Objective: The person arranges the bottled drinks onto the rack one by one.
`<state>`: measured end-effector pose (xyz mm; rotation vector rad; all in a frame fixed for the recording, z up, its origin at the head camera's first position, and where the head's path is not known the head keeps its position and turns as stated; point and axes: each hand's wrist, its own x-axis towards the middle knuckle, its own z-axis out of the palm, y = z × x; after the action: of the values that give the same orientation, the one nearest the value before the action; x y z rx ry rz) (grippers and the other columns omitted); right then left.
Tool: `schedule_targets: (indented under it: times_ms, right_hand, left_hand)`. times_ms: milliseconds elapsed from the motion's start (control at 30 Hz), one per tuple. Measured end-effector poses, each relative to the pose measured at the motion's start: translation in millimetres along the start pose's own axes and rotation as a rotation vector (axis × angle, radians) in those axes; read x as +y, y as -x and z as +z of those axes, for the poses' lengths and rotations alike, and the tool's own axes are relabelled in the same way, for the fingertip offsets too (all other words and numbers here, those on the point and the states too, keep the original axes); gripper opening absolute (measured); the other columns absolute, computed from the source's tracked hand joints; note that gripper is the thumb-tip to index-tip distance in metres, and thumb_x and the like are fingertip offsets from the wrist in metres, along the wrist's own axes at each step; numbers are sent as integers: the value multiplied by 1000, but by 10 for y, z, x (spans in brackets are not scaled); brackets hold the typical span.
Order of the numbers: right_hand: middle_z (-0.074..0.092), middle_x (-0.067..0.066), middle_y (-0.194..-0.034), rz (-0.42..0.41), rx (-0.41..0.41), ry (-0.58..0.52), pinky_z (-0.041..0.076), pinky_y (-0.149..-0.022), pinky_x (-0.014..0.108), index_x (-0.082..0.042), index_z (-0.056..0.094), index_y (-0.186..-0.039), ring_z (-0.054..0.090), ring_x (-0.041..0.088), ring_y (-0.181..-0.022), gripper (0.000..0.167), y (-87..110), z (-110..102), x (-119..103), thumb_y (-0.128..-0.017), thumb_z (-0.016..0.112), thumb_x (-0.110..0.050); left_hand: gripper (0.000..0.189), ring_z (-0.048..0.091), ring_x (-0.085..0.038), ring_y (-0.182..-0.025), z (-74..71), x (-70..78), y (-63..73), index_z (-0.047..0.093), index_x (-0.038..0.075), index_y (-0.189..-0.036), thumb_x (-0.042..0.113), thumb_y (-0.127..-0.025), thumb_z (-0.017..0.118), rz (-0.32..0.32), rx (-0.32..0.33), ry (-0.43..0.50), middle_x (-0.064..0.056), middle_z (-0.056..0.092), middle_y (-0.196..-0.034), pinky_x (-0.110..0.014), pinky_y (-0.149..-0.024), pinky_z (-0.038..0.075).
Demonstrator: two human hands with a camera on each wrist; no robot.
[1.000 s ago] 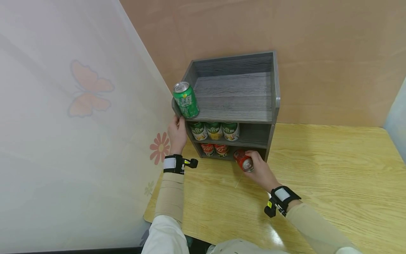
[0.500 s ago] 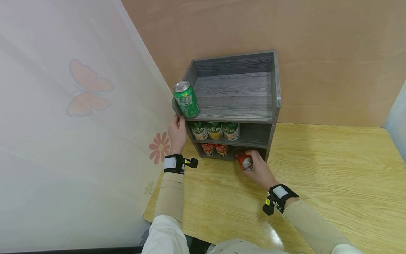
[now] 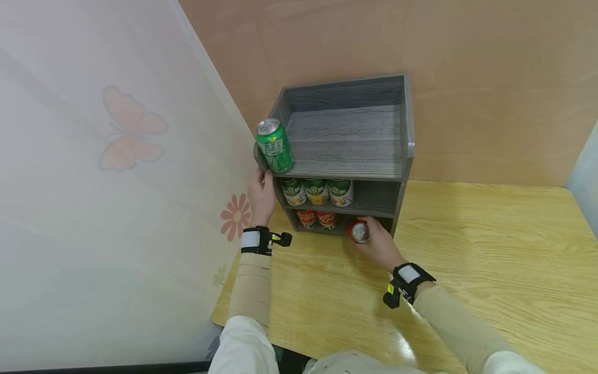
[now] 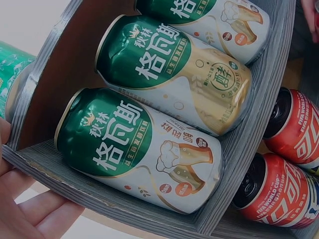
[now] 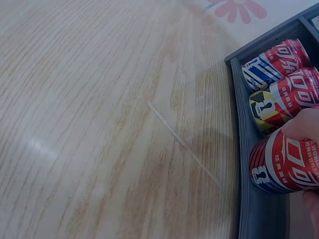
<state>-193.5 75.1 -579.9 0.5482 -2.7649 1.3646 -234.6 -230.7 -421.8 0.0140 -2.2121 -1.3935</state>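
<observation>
My right hand (image 3: 380, 245) grips a red cola can (image 5: 281, 164) at the opening of the bottom tier of a small grey wooden shelf (image 3: 345, 124). In the right wrist view the can's base is over the tier's front board, beside two more red cola cans (image 5: 286, 94); its silver top faces the head camera. My left hand (image 3: 261, 198) holds the shelf's left side near the front edge, thumb at the edge and fingers along the outer face. Beside it, the middle tier has three green-and-white kvass cans (image 4: 144, 144) in a row.
A green soda can (image 3: 274, 146) stands at the front left corner of the shelf's top tier. The shelf stands on a wood-grain table (image 3: 481, 249), against a brown back wall (image 3: 490, 93). A pale wall (image 3: 154, 234) with butterfly and flower prints rises close on the left.
My right hand has moved slightly forward and left, turning the red can more upright at the bottom tier. My left hand and the other cans have stayed put.
</observation>
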Motion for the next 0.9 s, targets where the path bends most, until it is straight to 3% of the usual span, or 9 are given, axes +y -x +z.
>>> schedule_targets:
  times_ms: [433, 700, 900]
  right_hand:
    - [63, 30, -112, -13, 40, 63, 53, -86, 57, 10, 54, -125, 64, 45, -103, 58, -169, -17, 59, -82, 85, -14]
    - [62, 31, -121, 45, 40, 35, 53, -89, 57, 7, 47, -137, 64, 46, -109, 67, -261, 10, 73, -89, 81, -25]
    - [55, 29, -133, 41, 34, -32, 49, -96, 58, 2, 39, -147, 58, 46, -119, 73, -330, 50, 64, -92, 77, -27]
  left_hand:
    - [36, 60, -24, -122, 4, -28, -7, 66, 5, -127, 26, -110, 42, -3, 3, -13, -12, 66, -130, -42, -100, 50]
    - [36, 61, -24, -121, 9, -27, -10, 67, 4, -127, 25, -110, 43, 5, 7, 7, -13, 66, -130, -41, -100, 51]
    - [35, 62, -24, -121, 10, -35, -16, 67, 3, -125, 25, -110, 44, 18, 11, 18, -13, 67, -128, -41, -98, 52]
